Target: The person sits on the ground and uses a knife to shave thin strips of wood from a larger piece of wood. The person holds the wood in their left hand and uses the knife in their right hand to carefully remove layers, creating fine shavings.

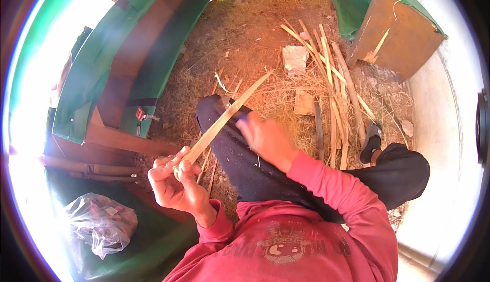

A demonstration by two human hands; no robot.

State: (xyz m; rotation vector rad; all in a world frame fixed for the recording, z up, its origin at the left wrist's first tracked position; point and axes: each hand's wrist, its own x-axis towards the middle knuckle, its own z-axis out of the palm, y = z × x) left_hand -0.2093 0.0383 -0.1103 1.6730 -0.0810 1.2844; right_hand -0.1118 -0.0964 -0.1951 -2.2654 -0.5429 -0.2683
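My left hand (179, 180) grips the near end of a long, pale wooden strip (223, 121), thumb and fingers closed around it. The strip slants up and away to the right, over my dark-trousered knee, and narrows at its far end. Beside its middle is my right hand (268, 138), smeared by motion, with the fingers curled in. Something small and dark blue shows at those fingers, too blurred to name. Whether it touches the strip I cannot tell.
Several split strips and poles (332, 85) lie on the straw-littered ground at the right, near a pale stone block (295, 60) and a small wood block (304, 102). A green-covered bench (168, 62) stands left. A clear plastic bag (101, 224) lies lower left; a brown board (395, 34) stands far right.
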